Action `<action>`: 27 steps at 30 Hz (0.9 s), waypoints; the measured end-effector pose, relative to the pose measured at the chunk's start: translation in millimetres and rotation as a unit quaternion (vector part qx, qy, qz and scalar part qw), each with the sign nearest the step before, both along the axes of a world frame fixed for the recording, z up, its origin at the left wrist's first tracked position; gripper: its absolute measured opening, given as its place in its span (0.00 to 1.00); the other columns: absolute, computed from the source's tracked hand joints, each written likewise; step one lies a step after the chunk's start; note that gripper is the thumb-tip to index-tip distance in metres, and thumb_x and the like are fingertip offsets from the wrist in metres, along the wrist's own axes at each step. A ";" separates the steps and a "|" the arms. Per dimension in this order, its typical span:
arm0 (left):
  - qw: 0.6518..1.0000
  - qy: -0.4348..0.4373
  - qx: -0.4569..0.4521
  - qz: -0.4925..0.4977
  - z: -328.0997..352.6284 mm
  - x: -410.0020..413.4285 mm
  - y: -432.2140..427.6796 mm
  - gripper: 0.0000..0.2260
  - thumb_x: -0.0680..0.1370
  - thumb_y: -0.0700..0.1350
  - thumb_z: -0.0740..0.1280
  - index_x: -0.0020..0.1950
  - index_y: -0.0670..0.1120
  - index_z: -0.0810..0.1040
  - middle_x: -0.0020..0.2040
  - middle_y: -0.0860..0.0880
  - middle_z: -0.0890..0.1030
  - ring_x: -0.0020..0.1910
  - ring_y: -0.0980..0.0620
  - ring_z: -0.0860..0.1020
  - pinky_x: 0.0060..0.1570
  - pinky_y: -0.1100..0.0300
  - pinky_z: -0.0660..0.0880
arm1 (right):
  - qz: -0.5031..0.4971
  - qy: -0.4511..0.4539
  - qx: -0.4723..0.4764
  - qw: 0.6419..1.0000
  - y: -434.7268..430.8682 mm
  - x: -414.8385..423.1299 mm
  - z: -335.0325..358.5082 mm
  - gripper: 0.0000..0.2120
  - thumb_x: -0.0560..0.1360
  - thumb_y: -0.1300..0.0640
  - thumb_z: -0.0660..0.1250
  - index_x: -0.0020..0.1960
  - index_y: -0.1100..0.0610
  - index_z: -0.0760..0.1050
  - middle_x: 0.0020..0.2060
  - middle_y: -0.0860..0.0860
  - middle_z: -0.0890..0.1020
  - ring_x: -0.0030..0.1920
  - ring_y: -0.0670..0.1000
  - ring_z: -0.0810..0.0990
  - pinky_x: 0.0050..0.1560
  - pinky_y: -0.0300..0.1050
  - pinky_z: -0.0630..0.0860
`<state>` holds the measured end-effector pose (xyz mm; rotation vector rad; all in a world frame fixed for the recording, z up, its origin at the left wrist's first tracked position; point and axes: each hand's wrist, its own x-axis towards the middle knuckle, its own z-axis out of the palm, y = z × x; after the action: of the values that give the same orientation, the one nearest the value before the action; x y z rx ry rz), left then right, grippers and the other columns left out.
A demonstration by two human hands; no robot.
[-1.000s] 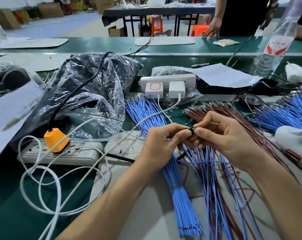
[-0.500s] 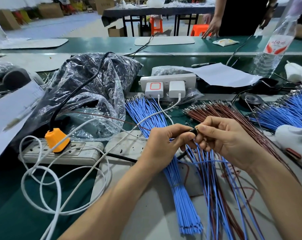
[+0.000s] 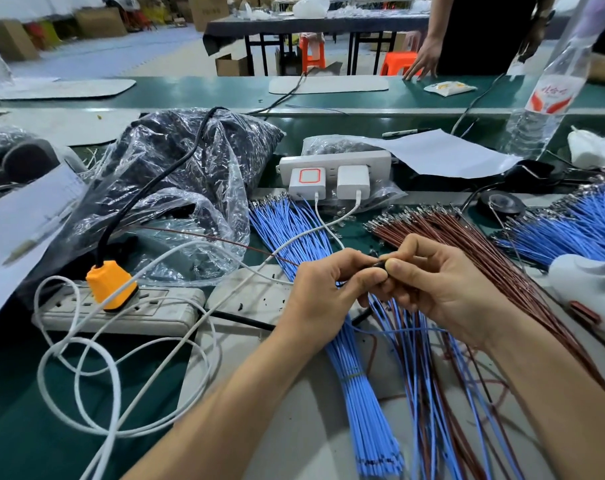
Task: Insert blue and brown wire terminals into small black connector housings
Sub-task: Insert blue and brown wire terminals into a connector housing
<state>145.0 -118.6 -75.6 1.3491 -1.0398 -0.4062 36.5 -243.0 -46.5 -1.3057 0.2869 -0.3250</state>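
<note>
My left hand [image 3: 323, 292] and my right hand [image 3: 443, 285] meet at the centre, fingertips together around a small black connector housing [image 3: 380, 264], mostly hidden by the fingers. A thin brown wire [image 3: 225, 241] runs left from my left hand's fingers. A blue wire [image 3: 398, 330] loops below my right hand. A bundle of blue wires [image 3: 360, 393] lies under my left hand, tied near its middle. Brown wires [image 3: 443, 223] fan out behind my right hand. Mixed blue and brown wires [image 3: 432, 410] lie below my hands.
A white power strip [image 3: 121, 311] with an orange plug [image 3: 111, 284] sits left, white cables [image 3: 86, 368] looped in front. A clear plastic bag [image 3: 176, 188] of dark parts lies behind it. A strip with two chargers [image 3: 332, 174], another blue bundle [image 3: 571, 223], a white tool [image 3: 592, 289] and a bottle [image 3: 550, 98] stand around.
My hands stay pressed together at the housing; the fingertips have shifted slightly and the right fingers now cover more of the black part.
</note>
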 end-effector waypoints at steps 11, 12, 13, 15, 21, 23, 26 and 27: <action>0.995 -0.073 -0.044 0.058 10.7 -5.8 -0.6 0.10 0.76 0.43 0.66 0.50 0.58 0.77 0.53 0.49 0.71 0.51 0.63 0.73 0.54 0.68 0.70 | 0.058 -0.042 0.177 0.982 13.0 0.5 -0.1 0.38 0.54 0.49 0.84 0.57 0.63 0.74 0.34 0.54 0.77 0.31 0.47 0.79 0.28 0.34 0.75; 0.996 -0.063 -0.046 0.047 12.1 -6.6 -0.3 0.10 0.76 0.42 0.65 0.50 0.58 0.77 0.55 0.48 0.71 0.51 0.64 0.73 0.54 0.68 0.70 | 0.066 -0.040 0.182 0.980 13.1 0.3 -1.3 0.43 0.54 0.48 0.84 0.61 0.66 0.72 0.36 0.54 0.76 0.32 0.46 0.79 0.28 0.34 0.75; 0.997 -0.052 -0.045 0.033 13.2 -7.1 -0.1 0.09 0.76 0.42 0.65 0.51 0.57 0.77 0.56 0.47 0.71 0.51 0.65 0.73 0.54 0.67 0.71 | 0.070 -0.039 0.186 0.979 13.2 0.1 -1.5 0.45 0.55 0.48 0.84 0.63 0.68 0.71 0.38 0.55 0.75 0.32 0.46 0.79 0.29 0.34 0.74; 0.998 -0.032 -0.044 0.007 14.2 -8.0 -0.1 0.08 0.76 0.42 0.65 0.51 0.54 0.77 0.57 0.46 0.72 0.54 0.61 0.74 0.55 0.62 0.74 | 0.069 -0.044 0.171 0.982 11.1 -0.7 -2.2 0.42 0.55 0.46 0.83 0.60 0.68 0.72 0.38 0.55 0.75 0.33 0.45 0.77 0.31 0.33 0.74; 0.998 -0.013 -0.065 -0.002 12.4 -8.8 -0.1 0.08 0.77 0.40 0.65 0.51 0.51 0.78 0.54 0.46 0.75 0.55 0.54 0.76 0.54 0.58 0.74 | 0.087 -0.072 0.100 0.989 7.9 0.4 -3.9 0.24 0.66 0.47 0.77 0.55 0.63 0.81 0.42 0.59 0.75 0.40 0.46 0.73 0.40 0.35 0.71; 0.997 0.002 -0.071 -0.001 11.9 -9.3 0.6 0.07 0.77 0.43 0.65 0.51 0.53 0.80 0.54 0.47 0.75 0.53 0.52 0.77 0.52 0.58 0.75 | 0.086 -0.080 0.102 0.988 11.0 2.4 -3.8 0.26 0.65 0.46 0.78 0.55 0.62 0.82 0.40 0.57 0.75 0.37 0.45 0.73 0.37 0.33 0.70; 0.998 -0.006 -0.058 0.013 13.4 -12.3 -0.1 0.09 0.77 0.49 0.66 0.55 0.59 0.79 0.51 0.48 0.77 0.48 0.45 0.79 0.51 0.44 0.78 | 0.056 -0.081 0.102 0.990 15.3 2.5 -1.8 0.27 0.59 0.43 0.80 0.50 0.59 0.84 0.43 0.59 0.71 0.38 0.46 0.72 0.37 0.33 0.72; 0.999 -0.012 -0.046 0.023 14.5 -13.0 0.4 0.11 0.77 0.49 0.66 0.58 0.61 0.77 0.49 0.51 0.77 0.45 0.46 0.81 0.48 0.46 0.79 | 0.044 -0.082 0.107 0.990 15.3 1.5 1.0 0.26 0.56 0.43 0.82 0.47 0.59 0.84 0.42 0.59 0.74 0.38 0.46 0.74 0.38 0.32 0.74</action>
<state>131.9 -118.2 -61.0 1.2970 -1.0325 -0.3046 38.0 -227.7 -45.5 -1.0710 0.1205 -0.3149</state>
